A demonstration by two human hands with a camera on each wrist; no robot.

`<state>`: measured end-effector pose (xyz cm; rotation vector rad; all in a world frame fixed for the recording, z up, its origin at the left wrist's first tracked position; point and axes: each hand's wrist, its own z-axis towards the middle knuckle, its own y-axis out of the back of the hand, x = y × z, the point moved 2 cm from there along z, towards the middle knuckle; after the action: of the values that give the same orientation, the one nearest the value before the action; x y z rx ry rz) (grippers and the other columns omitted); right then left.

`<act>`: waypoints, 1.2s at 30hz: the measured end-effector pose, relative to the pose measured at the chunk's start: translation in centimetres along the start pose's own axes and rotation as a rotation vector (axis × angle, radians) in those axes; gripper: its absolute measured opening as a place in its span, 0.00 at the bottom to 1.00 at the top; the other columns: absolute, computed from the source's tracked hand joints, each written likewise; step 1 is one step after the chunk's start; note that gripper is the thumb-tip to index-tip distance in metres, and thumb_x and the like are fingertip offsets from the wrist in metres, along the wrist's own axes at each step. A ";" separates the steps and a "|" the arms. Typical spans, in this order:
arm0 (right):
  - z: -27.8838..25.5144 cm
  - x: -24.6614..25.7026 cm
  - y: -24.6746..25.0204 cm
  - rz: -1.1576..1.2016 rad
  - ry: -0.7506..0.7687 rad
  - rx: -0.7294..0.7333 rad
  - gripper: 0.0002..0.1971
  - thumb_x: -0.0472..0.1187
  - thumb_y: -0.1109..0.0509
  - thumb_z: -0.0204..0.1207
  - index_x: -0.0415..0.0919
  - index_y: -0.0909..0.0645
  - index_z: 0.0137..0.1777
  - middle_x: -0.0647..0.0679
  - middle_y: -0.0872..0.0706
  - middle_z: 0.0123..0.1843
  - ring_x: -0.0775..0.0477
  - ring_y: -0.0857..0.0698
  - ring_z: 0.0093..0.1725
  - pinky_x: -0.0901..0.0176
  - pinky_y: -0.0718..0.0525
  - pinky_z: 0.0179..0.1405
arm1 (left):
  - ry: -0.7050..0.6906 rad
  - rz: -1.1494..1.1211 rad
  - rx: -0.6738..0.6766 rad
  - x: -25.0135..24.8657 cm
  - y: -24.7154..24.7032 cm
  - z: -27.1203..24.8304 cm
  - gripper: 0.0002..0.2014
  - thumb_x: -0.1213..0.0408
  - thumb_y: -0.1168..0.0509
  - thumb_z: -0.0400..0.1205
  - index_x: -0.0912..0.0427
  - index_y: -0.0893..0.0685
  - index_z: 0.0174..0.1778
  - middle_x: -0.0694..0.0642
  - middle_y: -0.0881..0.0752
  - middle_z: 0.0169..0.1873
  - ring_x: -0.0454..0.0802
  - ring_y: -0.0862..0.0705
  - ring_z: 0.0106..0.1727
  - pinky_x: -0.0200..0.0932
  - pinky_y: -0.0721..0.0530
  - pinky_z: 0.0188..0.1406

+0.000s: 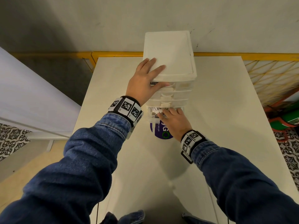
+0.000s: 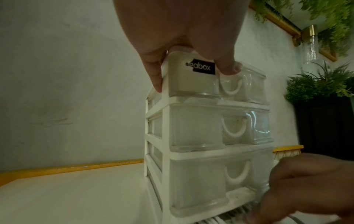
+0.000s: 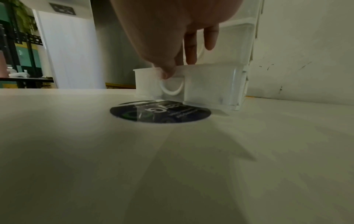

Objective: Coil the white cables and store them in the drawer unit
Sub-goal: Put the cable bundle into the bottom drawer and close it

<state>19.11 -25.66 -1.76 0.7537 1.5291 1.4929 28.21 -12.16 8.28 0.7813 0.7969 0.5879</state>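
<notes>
On table — one drawer unit [image 1: 169, 62], four drawers.

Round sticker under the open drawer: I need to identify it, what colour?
Dark purple sticker, white lettering, green ring; head view.

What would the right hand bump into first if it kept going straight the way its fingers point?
Probably the white cables in the open bottom drawer: the right hand reaches over its front edge, fingers pointing into it. Beyond them is the drawer unit itself. Depth is hard to judge.
</notes>
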 end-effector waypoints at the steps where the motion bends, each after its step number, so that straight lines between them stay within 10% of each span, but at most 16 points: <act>1: 0.1 0.0 0.1 -0.011 -0.009 0.008 0.29 0.45 0.21 0.57 0.44 0.19 0.61 0.47 0.13 0.55 0.44 0.16 0.54 0.51 0.17 0.53 | -0.002 0.001 0.000 0.0 0.0 0.0 0.35 0.33 0.46 0.75 0.54 0.19 0.68 0.63 0.24 0.73 0.64 0.32 0.77 0.51 0.29 0.70; 7: 0.4 -0.1 0.4 0.014 -0.088 -0.061 0.26 0.39 0.20 0.52 0.43 0.16 0.55 0.43 0.14 0.44 0.39 0.16 0.45 0.50 0.17 0.43 | 0.008 0.014 0.014 -0.1 0.1 0.0 0.35 0.33 0.46 0.75 0.53 0.20 0.69 0.63 0.25 0.73 0.63 0.33 0.77 0.50 0.30 0.71; 12: -0.9 -2.3 0.7 0.285 -0.334 -0.159 0.13 0.46 0.23 0.66 0.43 0.17 0.49 0.43 0.16 0.43 0.38 0.20 0.46 0.47 0.24 0.49 | 0.009 0.015 0.016 -0.1 0.1 0.0 0.34 0.34 0.45 0.75 0.53 0.20 0.69 0.62 0.25 0.73 0.63 0.33 0.78 0.51 0.29 0.71; 18: -2.2 -3.7 -0.2 0.767 -0.812 -0.179 0.39 0.49 0.17 0.57 0.38 0.32 0.64 0.40 0.23 0.63 0.39 0.23 0.60 0.48 0.24 0.60 | 0.014 0.005 -0.003 -0.1 0.1 0.0 0.34 0.33 0.45 0.74 0.52 0.20 0.69 0.62 0.25 0.73 0.62 0.33 0.77 0.53 0.25 0.68; 26: -1.6 -4.4 -2.4 1.327 -0.926 -0.186 0.52 0.40 0.16 0.56 0.42 0.46 0.76 0.45 0.28 0.75 0.46 0.25 0.70 0.56 0.28 0.66 | 0.009 0.019 0.007 0.3 -0.1 0.2 0.31 0.37 0.41 0.75 0.53 0.19 0.68 0.63 0.24 0.72 0.64 0.32 0.76 0.52 0.29 0.70; 31: -0.7 -4.9 -2.4 1.273 -0.790 -0.145 0.50 0.44 0.15 0.51 0.53 0.39 0.73 0.52 0.19 0.67 0.47 0.19 0.64 0.48 0.20 0.62 | 0.005 0.013 0.005 0.4 -0.2 0.2 0.30 0.39 0.39 0.76 0.54 0.19 0.68 0.64 0.24 0.72 0.65 0.32 0.76 0.49 0.33 0.72; 36: 0.6 -4.7 -2.0 1.129 -1.009 -0.224 0.38 0.46 0.19 0.53 0.48 0.31 0.64 0.47 0.18 0.61 0.42 0.17 0.57 0.48 0.18 0.57 | 0.006 -0.007 0.006 0.2 -0.1 -0.1 0.29 0.40 0.38 0.76 0.53 0.19 0.68 0.62 0.24 0.72 0.64 0.32 0.76 0.51 0.30 0.71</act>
<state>22.10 -29.66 -2.97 2.0047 0.0867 1.5089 28.28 -12.05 8.13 0.7820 0.8067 0.5821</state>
